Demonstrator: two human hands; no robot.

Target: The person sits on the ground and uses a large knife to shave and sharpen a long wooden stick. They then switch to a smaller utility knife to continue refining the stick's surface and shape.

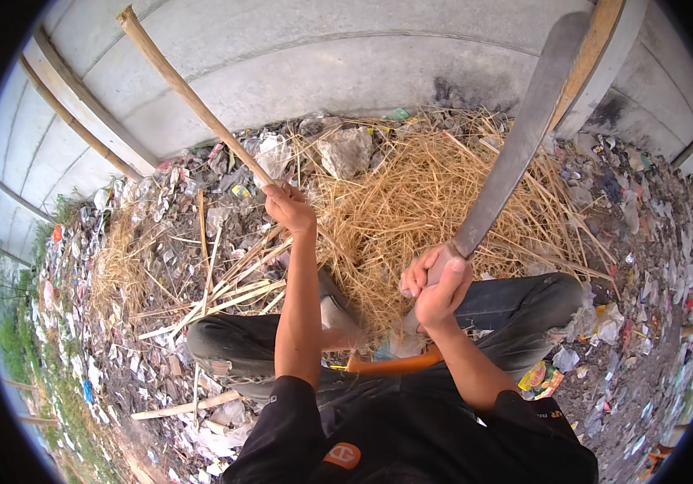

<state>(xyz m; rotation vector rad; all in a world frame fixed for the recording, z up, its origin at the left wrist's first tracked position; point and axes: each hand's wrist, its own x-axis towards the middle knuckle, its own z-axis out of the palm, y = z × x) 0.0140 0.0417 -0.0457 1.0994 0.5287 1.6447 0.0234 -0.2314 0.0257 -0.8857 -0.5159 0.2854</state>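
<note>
Both hands are apart and each is clamped on something: the left hand [290, 208] grips the near end of a long bamboo stick [193, 105], the right hand [437, 281] is wrapped round the handle of a machete [520, 137]. What counts, I judge, is how these two long things lie to each other. From my left fist the stick slants up, away and to my left, its far tip seen against the concrete wall [322, 68] that bounds the ground's far edge. From my right fist the blade slants up, away and to my right, its tip seen near the post [588, 64] on that side. So their long axes spread like a V from my fists, and blade and stick are well apart, the straw pile [435, 194] lying on the ground between and below them. The left hand is the nearer one to the stick; to bring blade and stick together, the right would have to cross leftward. Whether any stick reaches past my left fist I cannot tell.
</note>
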